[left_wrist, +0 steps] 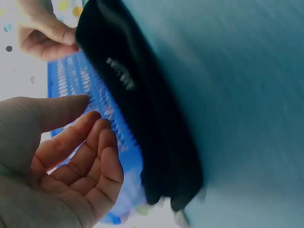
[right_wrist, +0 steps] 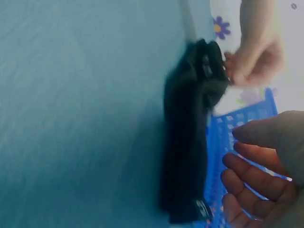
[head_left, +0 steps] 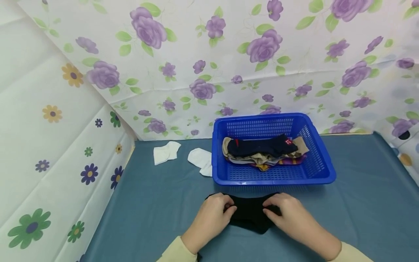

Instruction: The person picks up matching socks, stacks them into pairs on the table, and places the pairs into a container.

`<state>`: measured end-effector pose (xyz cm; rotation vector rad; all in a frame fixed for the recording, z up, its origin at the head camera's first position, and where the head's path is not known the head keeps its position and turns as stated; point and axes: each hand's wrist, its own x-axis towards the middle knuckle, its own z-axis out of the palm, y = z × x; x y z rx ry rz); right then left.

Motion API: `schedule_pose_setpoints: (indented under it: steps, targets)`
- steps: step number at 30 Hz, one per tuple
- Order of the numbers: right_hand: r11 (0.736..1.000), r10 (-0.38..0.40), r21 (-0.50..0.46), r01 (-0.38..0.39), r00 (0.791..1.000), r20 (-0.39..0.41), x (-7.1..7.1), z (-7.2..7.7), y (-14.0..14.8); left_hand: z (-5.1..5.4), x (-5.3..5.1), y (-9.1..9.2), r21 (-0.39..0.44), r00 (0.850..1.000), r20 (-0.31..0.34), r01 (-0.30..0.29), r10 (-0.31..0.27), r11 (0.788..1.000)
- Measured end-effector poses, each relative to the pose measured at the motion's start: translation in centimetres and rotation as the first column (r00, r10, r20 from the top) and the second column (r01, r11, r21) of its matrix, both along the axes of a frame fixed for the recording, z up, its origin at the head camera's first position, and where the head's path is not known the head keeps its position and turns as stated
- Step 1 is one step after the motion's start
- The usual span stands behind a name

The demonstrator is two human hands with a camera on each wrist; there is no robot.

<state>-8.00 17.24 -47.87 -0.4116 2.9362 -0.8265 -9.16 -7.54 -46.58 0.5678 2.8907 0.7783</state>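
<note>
A folded bundle of black socks (head_left: 250, 213) lies crosswise on the table in front of the basket, with small pale lettering visible in both wrist views. My left hand (head_left: 212, 213) is over its left end and my right hand (head_left: 288, 213) over its right end. In the left wrist view, the loosely bent fingers (left_wrist: 102, 137) of the left hand show a gap from the thumb, with no fabric between. The right wrist view likewise shows the right hand's fingers (right_wrist: 251, 178) relaxed beside the socks. Whether any fingertip touches the cloth is hard to tell.
Behind the hands stands a blue plastic basket (head_left: 271, 182) holding a stack of folded socks (head_left: 262, 149) in several colours. Left of it lie two white socks (head_left: 166, 153), (head_left: 200, 160) on the blue-green table cover (head_left: 157, 203). Flowered sheets (head_left: 183, 47) rise at the back and sides.
</note>
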Motion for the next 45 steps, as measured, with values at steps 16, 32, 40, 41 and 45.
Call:
schedule_pose_setpoints:
  steps: [16, 32, 40, 41, 45]
  targets:
    - [0.996, 0.025, 0.082, -0.027, 0.999, 0.032, 0.2, -2.4, -1.4, -2.2, -0.3, 0.3, -0.128, 0.986, 0.155, -0.047, 0.067, 0.991]
    - [0.996, -0.036, 0.078, 0.036, 0.999, 0.001, -0.1, -2.0, 0.3, -1.4, -0.6, -1.0, -0.090, 0.995, 0.010, -0.096, 0.097, 0.991]
    - [0.982, -0.141, 0.136, 0.133, 0.989, 0.051, -0.4, -2.4, 1.6, -2.1, -1.2, -2.5, -0.072, 0.971, 0.042, -0.234, 0.237, 0.970]
    - [0.981, -0.144, 0.140, 0.135, 0.988, 0.058, -0.6, -2.4, 1.6, -2.2, -1.4, -2.6, -0.070, 0.968, 0.058, -0.241, 0.245, 0.968]
    - [0.976, -0.155, 0.167, 0.137, 0.983, 0.100, -1.4, -2.4, 1.7, -2.3, -1.9, -2.9, -0.079, 0.962, 0.116, -0.240, 0.249, 0.967]
